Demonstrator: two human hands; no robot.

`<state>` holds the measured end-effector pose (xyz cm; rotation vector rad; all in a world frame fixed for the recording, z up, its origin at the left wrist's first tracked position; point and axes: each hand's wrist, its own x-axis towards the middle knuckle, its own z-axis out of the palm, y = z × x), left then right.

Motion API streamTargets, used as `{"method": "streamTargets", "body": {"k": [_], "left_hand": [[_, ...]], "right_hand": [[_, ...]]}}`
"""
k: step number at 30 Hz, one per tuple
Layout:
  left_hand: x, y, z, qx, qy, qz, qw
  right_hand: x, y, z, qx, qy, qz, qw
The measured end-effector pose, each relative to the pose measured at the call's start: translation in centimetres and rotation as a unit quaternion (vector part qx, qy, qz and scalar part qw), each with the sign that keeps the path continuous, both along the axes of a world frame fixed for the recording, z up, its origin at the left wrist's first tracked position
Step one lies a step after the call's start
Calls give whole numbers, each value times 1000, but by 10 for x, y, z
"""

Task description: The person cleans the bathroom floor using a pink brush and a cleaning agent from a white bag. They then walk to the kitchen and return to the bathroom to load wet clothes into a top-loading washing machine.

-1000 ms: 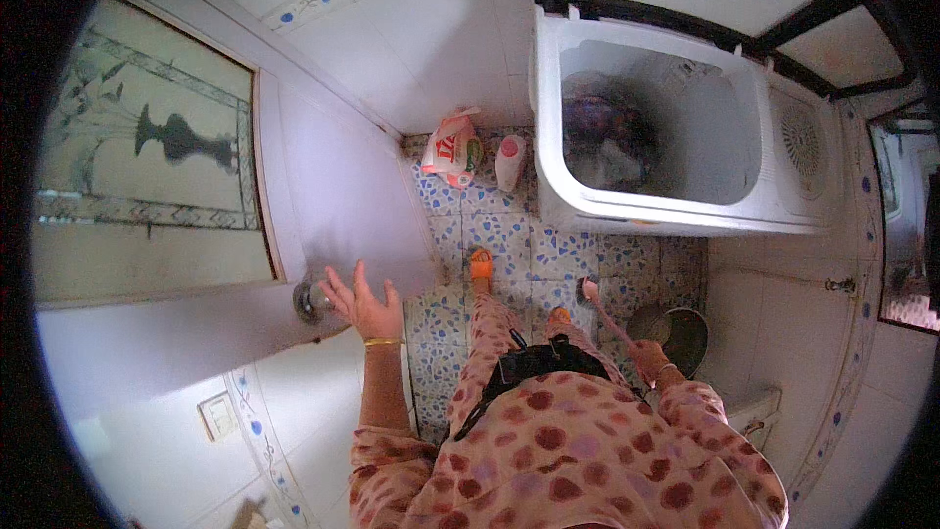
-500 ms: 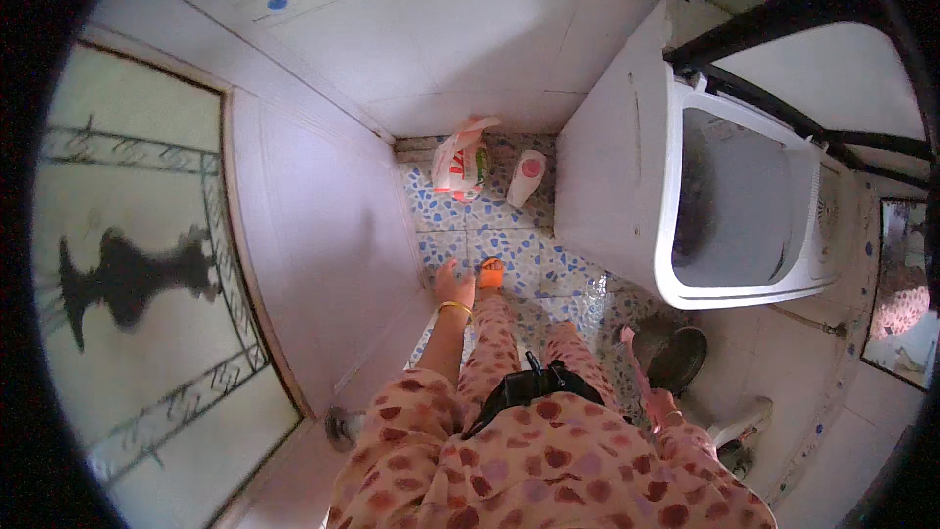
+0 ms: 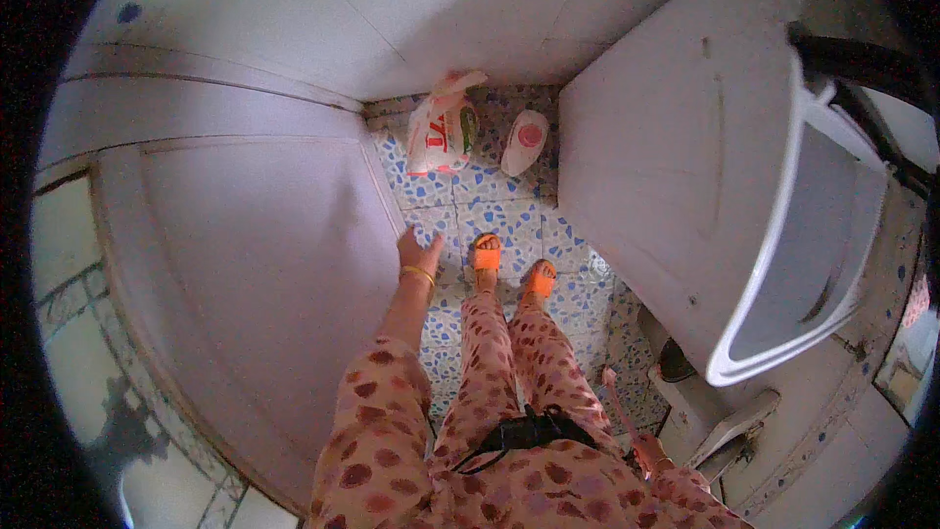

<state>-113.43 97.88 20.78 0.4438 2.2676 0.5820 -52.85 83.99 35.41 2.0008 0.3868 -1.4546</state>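
Observation:
My left hand (image 3: pixel 421 257) reaches forward with its fingers apart and nothing in it. It is close to the edge of a pale door (image 3: pixel 264 225); whether it touches the door I cannot tell. A yellow bangle (image 3: pixel 418 275) circles the wrist. Low at my right side, my right hand (image 3: pixel 647 453) is closed on a long, thin pink stick-like thing (image 3: pixel 621 406), whose kind I cannot make out. My feet, in orange slippers (image 3: pixel 487 257), stand on the blue-speckled tiled floor (image 3: pixel 509 211).
By the far wall stand a white plastic bag (image 3: pixel 436 142) with red print and a white container (image 3: pixel 526 144) with a pink round mark. A white washing machine (image 3: pixel 676 157) with a grey tub fills the right. A pale fixture (image 3: pixel 739 426) stands at lower right.
My view has turned left and moved nearer the door. My left hand has shifted left toward the door's edge. Both slippers now show; the right hand still holds the pink thing.

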Motion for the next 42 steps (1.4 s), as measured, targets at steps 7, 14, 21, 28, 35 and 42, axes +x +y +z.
{"method": "streamTargets", "body": {"k": [7, 14, 21, 28, 35, 42], "left_hand": [[-73, 35, -112, -16, 176, -42, 983], [-94, 77, -164, -62, 51, 23, 997], [-113, 53, -239, 25, 40, 32, 998], [-142, 18, -304, -36, 109, -139, 984], [-121, 59, -215, -22, 71, -34, 997], [-117, 25, -125, 82, 207, -156, 962]], "right_hand": [[-4, 17, -3, -48, -7, -35, 998], [-21, 26, -6, -72, -22, -64, 995], [-45, 46, -5, -80, -31, -70, 994], [-22, 42, -29, -76, -10, 30, 997], [-35, 29, -25, 2, -10, -90, 996], [-24, 20, -45, 59, -2, 17, 998]]}}
